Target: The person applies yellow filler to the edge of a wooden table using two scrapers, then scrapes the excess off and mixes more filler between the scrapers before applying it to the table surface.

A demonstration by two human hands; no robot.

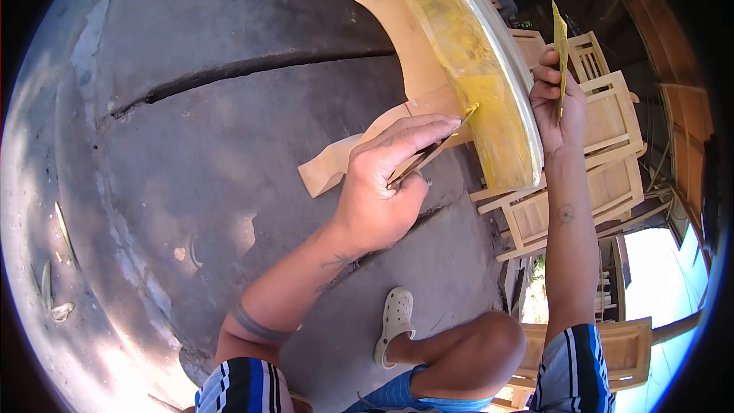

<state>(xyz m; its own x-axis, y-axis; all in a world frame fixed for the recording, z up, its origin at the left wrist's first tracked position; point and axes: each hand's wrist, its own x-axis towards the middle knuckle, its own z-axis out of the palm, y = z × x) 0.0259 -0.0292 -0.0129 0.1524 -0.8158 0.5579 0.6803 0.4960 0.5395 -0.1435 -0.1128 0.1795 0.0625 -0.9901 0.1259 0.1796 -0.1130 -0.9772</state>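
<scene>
My left hand (382, 191) is closed around a thin putty scraper (428, 154), seen nearly edge-on, with a dab of yellow paste (472, 109) at its tip. That tip meets the curved wooden panel (451, 38), whose broad face is smeared with yellow filler. On the panel's far side, my right hand (556, 99) grips a thin flat plate (561, 53) coated in yellow paste, upright and almost edge-on. A wavy-edged bare wooden rail (382, 23) runs along the panel's left side. Its scalloped end piece (332, 164) passes behind my left hand.
Unfinished wooden frames with slats and panels (604, 122) are stacked at the right. A curved wooden piece (627, 344) stands lower right. The concrete floor (252, 122) has wide dark cracks. My foot in a beige clog (396, 321) rests below the work.
</scene>
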